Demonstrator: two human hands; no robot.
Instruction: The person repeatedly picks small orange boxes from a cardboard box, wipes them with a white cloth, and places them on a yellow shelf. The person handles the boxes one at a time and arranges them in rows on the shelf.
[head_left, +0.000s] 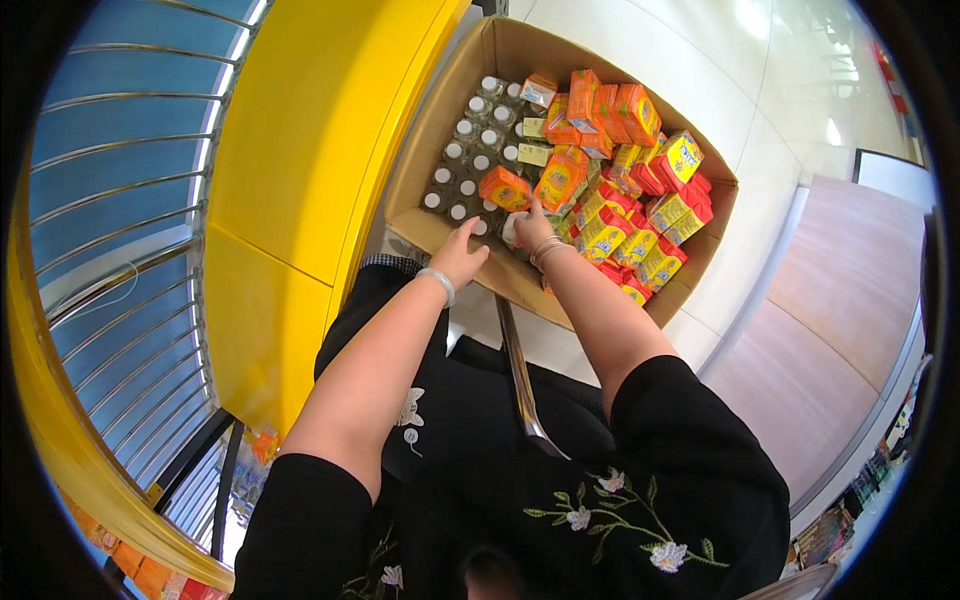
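Observation:
A large open cardboard box (517, 296) stands before me. Rows of transparent bottles with white caps (481, 163) fill its left part. My left hand (459, 253) is over the box's near edge, thumb and fingers apart beside the nearest bottle caps. My right hand (532, 227) reaches inside, its index finger at an orange drink carton (557, 182); a whitish item (513, 229) is just left of it, partly covered. Another orange carton (504, 189) lies tilted on the bottles. Whether my right hand grips anything is unclear. Yellow-and-red drink cartons (604, 234) lie to its right.
More orange cartons (637, 114) are piled at the box's far side. A yellow cabinet (300, 150) with a metal-barred rack (124, 157) runs along my left. A curved metal bar (517, 367) extends from the box towards me. Pale floor tiles (697, 60) lie beyond.

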